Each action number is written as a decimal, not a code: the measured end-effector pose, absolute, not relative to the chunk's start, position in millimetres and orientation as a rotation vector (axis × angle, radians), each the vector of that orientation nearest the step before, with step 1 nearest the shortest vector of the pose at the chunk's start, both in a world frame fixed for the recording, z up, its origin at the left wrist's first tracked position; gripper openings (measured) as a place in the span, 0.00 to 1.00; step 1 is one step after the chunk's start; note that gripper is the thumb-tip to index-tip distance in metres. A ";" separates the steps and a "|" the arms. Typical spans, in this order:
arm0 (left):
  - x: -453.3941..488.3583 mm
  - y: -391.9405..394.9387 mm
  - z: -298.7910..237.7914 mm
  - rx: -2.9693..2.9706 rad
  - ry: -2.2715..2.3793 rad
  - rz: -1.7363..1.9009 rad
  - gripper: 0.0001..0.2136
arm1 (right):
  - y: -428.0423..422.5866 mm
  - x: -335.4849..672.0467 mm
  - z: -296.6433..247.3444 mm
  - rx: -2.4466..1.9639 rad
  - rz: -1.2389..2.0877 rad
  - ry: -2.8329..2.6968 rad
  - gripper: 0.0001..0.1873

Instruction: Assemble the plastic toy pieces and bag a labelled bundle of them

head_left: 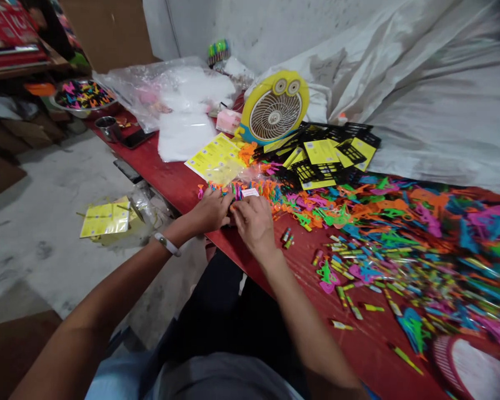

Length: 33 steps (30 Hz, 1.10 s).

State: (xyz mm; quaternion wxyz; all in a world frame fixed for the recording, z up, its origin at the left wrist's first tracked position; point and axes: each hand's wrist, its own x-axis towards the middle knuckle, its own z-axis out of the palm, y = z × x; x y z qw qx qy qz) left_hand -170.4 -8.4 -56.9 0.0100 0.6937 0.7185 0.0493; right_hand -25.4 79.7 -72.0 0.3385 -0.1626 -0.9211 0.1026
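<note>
My left hand [211, 211], with a white band on its wrist, is at the front edge of the red table [179, 191], fingers bent and closed. My right hand [256, 226] is just beside it, thumb and fingers pinched together. Their fingertips nearly meet over something small and dark that I cannot make out. Directly beyond them lies a row of small coloured plastic pieces [270, 189]. A small white label [250, 192] sits on this row, behind my right hand. Yellow printed sheets [214, 158] lie farther back.
A yellow fan [275, 108] stands behind black trays with yellow cards [320, 151]. Loose colourful plastic parts [400, 211] and small tubes [354, 305] cover the right side. A metal mug [108, 129] and a full bowl [83, 95] are at far left. Yellow packets [106, 216] lie below the table.
</note>
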 end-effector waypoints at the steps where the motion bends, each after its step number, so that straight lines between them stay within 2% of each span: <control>1: -170.1 -8.9 -56.7 2.161 2.241 0.151 0.28 | 81.5 -28.3 -71.3 -0.444 0.272 -2.380 0.09; 8: -168.4 -8.8 -59.3 2.190 2.227 0.214 0.16 | 77.2 -27.5 -81.4 -0.454 0.377 -2.340 0.08; 11: -168.3 -8.9 -59.1 2.181 2.213 0.200 0.17 | 76.3 -25.1 -88.8 -0.430 0.412 -2.315 0.09; 17: -167.9 -11.0 -57.6 2.172 2.269 0.272 0.25 | 86.3 -31.1 -85.9 -0.406 0.385 -2.241 0.10; 23: -164.9 -9.3 -61.8 2.235 2.294 0.261 0.19 | 81.7 -16.9 -97.5 -0.243 0.441 -2.246 0.07; 33: -162.8 -5.0 -58.6 2.296 2.276 0.235 0.17 | 80.4 -16.9 -93.5 -0.316 0.457 -2.258 0.09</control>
